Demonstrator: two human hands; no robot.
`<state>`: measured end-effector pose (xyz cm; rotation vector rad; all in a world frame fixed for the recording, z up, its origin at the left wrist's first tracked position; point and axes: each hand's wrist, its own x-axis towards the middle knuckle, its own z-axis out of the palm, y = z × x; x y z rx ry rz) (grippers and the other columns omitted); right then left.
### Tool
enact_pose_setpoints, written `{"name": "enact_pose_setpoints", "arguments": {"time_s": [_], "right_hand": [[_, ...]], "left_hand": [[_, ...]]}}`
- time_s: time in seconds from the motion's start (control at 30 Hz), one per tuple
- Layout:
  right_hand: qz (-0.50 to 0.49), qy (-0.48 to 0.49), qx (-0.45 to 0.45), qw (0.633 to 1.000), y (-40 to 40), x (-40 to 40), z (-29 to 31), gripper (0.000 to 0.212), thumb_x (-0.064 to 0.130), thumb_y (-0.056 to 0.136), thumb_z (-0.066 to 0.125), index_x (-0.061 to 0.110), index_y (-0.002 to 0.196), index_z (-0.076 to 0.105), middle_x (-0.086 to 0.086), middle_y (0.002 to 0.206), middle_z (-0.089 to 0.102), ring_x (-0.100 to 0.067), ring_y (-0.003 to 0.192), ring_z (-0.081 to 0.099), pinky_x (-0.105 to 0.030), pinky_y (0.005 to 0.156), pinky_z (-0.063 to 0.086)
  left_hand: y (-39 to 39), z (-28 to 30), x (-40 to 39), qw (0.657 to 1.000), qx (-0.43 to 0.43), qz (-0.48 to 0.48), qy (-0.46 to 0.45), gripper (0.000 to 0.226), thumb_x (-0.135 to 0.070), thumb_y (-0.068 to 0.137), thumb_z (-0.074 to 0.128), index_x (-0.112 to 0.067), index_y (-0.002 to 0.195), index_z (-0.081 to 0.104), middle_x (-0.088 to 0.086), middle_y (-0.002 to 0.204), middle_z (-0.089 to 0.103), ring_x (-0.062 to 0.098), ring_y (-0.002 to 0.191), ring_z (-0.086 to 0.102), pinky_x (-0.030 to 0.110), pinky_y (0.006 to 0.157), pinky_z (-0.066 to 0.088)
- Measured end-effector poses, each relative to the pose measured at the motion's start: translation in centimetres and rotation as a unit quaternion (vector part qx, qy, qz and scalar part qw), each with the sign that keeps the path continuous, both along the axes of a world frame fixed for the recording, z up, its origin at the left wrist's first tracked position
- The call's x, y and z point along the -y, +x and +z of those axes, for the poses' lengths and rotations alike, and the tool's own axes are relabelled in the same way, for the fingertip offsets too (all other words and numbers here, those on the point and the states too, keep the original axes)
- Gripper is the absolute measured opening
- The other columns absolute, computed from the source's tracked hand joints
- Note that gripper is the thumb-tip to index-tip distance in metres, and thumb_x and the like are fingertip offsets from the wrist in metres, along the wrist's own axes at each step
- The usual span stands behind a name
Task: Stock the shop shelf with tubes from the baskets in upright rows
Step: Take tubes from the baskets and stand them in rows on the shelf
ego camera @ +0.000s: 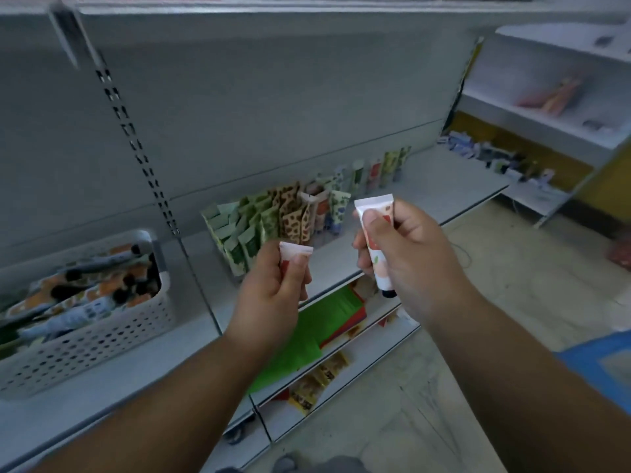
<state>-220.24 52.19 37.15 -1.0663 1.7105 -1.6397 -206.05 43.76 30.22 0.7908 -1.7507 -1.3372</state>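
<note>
A basket [92,322] full of tubes sits on the shelf [440,186] at the left, and to its right a row of upright tubes [293,213] runs along the back panel. In front of that row the left hand [273,288] and right hand [403,254] each hold a tube, side by side. Lower shelves hold what look like packets [317,332].

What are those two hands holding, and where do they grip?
Each holds a tube. The right hand grips its tube around the middle; the left hand pinches its tube near the crimped top end.
</note>
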Motion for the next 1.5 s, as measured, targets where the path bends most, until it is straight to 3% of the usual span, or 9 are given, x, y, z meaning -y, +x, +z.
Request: {"name": "enact_pose_setpoints", "arguments": {"time_s": [0.13,0.27,0.43,0.57,0.7,0.93,1.0,1.17,1.5], "right_hand": [[-0.006,0.012,-0.047,0.999,-4.1,3.1,0.3,0.019,0.025,0.098,0.054,0.014,0.089,0.066,0.003,0.067,0.061,-0.011,0.061,0.056,-0.027,0.059,0.048],[0.005,0.015,-0.055,0.998,-7.7,5.9,-0.6,0.024,0.028,0.095,0.059,0.007,0.087,0.067,-0.004,0.063,0.05,-0.014,0.058,0.045,-0.031,0.057,0.04],[0.109,-0.001,-0.075,0.991,-12.7,9.0,-1.7,0.028,0.021,0.096,0.06,-0.005,0.085,0.06,-0.033,0.063,0.053,-0.041,0.05,0.046,-0.048,0.048,0.045],[0.165,0.026,-0.123,0.978,-16.8,11.4,-2.1,0.012,0.028,0.092,0.064,0.017,0.096,0.069,-0.013,0.07,0.068,-0.028,0.068,0.065,-0.038,0.066,0.052],[0.205,0.022,-0.193,0.959,-19.1,13.6,-3.2,0.01,0.029,0.092,0.063,0.022,0.097,0.068,0.003,0.082,0.07,-0.011,0.078,0.065,-0.028,0.07,0.05],[0.276,-0.014,-0.247,0.929,-20.4,15.0,-4.1,0.01,0.026,0.093,0.062,0.018,0.09,0.067,-0.002,0.081,0.066,-0.013,0.076,0.062,-0.031,0.069,0.049],[0.279,-0.021,-0.263,0.924,-20.6,15.6,-4.2,0.013,0.025,0.092,0.064,0.014,0.095,0.07,-0.004,0.084,0.066,-0.013,0.077,0.062,-0.031,0.07,0.05],[0.279,-0.057,-0.306,0.908,-20.5,17.0,-3.7,0.013,0.021,0.09,0.068,0.012,0.098,0.072,0.001,0.084,0.063,0.004,0.074,0.055,-0.006,0.065,0.036],[0.274,-0.072,-0.298,0.912,-20.5,17.6,-3.0,0.011,0.022,0.089,0.069,0.016,0.096,0.074,0.001,0.083,0.065,-0.007,0.073,0.059,-0.024,0.068,0.047]], "left_hand": [[-3.6,-0.5,2.5,1.0,-0.008,0.024,0.01,0.009,-0.026,0.098,0.048,-0.025,0.093,0.056,-0.008,0.071,0.059,0.013,0.064,0.056,0.039,0.064,0.051],[-6.0,-0.9,4.3,0.995,0.039,0.062,-0.065,0.012,-0.02,0.097,0.054,-0.024,0.086,0.057,-0.005,0.073,0.06,0.01,0.067,0.057,0.019,0.062,0.046],[-8.9,-1.2,6.5,0.953,0.159,0.144,-0.214,0.007,-0.03,0.091,0.064,-0.027,0.088,0.07,-0.014,0.081,0.053,0.005,0.075,0.052,0.013,0.061,0.039],[-11.9,-0.6,7.4,0.918,0.243,0.224,-0.218,0.007,-0.022,0.084,0.071,-0.024,0.09,0.072,-0.012,0.084,0.061,0.006,0.068,0.053,0.015,0.058,0.041],[-14.0,-1.1,8.6,0.864,0.333,0.276,-0.26,0.005,-0.025,0.087,0.067,-0.022,0.088,0.07,-0.004,0.077,0.067,0.018,0.063,0.059,0.026,0.053,0.048],[-14.9,-1.9,9.0,0.803,0.396,0.306,-0.325,0.009,-0.023,0.082,0.061,-0.017,0.08,0.068,0.003,0.069,0.064,0.028,0.056,0.057,0.027,0.048,0.043],[-15.0,-1.9,9.1,0.792,0.421,0.304,-0.32,0.008,-0.022,0.083,0.063,-0.017,0.08,0.068,0.003,0.07,0.064,0.029,0.057,0.057,0.027,0.048,0.042],[-16.5,-0.8,9.6,0.775,0.496,0.27,-0.284,0.009,-0.019,0.088,0.055,-0.019,0.081,0.059,-0.001,0.076,0.059,0.028,0.067,0.059,0.029,0.051,0.038],[-16.0,-1.3,9.1,0.781,0.465,0.286,-0.304,0.011,-0.026,0.081,0.068,-0.018,0.087,0.063,0.0,0.084,0.062,0.026,0.064,0.059,0.027,0.049,0.04]]}}
